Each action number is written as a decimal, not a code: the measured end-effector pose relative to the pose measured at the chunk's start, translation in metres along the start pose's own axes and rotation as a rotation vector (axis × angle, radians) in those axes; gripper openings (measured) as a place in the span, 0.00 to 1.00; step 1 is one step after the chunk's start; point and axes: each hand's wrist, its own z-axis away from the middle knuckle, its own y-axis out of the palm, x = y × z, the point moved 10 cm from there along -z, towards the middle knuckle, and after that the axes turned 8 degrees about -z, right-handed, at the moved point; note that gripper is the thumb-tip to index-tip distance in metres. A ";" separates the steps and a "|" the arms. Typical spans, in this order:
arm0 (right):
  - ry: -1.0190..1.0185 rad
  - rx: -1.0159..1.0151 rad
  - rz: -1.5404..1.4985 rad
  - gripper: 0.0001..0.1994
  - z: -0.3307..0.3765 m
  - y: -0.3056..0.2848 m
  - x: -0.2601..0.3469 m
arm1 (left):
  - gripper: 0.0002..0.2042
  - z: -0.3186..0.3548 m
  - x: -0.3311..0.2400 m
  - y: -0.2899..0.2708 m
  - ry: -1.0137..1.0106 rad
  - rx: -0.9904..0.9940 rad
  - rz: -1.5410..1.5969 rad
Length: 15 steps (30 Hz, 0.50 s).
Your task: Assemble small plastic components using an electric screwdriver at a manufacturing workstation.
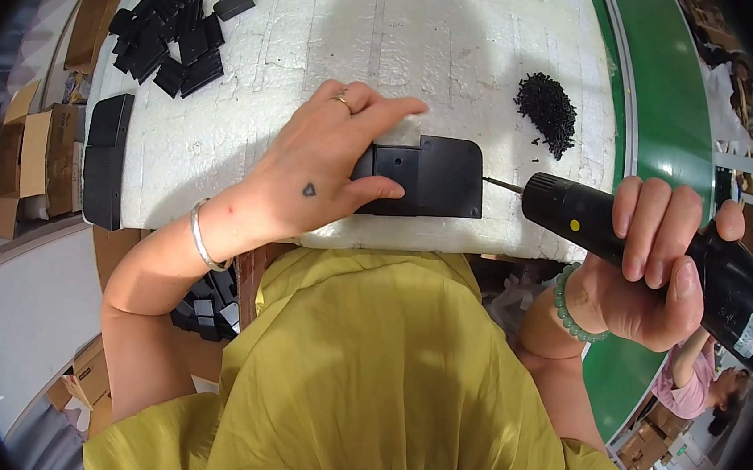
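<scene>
My left hand point(330, 155) is closed over the left part of a black plastic housing point(449, 179) lying on the white foam-covered table. Its thumb presses near a small screw hole, and the index finger stretches along the far edge; the palm hides the housing's left end. In my right hand point(662, 251) is a black electric screwdriver point(575, 215), held level with its thin bit pointing left. The bit's tip is close to the housing's right edge; whether it touches cannot be told. A pile of small black screws point(546, 114) lies beyond the screwdriver.
Many small black plastic parts point(170, 33) are heaped at the far left. Another black housing point(107, 160) stands at the table's left edge. A green surface point(672, 127) runs along the right. Cardboard boxes point(39, 152) are at the left, and a person in pink point(690, 383) is at the right.
</scene>
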 end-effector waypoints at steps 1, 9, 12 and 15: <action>-0.001 -0.011 0.005 0.18 0.000 0.000 -0.001 | 0.29 0.001 0.009 0.004 -0.047 0.044 0.004; 0.014 0.175 0.016 0.18 -0.010 0.038 -0.010 | 0.22 -0.004 0.023 0.015 -0.197 0.272 -0.061; 0.053 0.329 -0.063 0.19 -0.014 0.057 -0.027 | 0.18 -0.002 0.029 0.039 -0.286 0.446 0.133; 0.142 0.166 0.040 0.19 -0.010 0.060 -0.041 | 0.15 -0.003 0.026 0.037 -0.255 0.346 0.258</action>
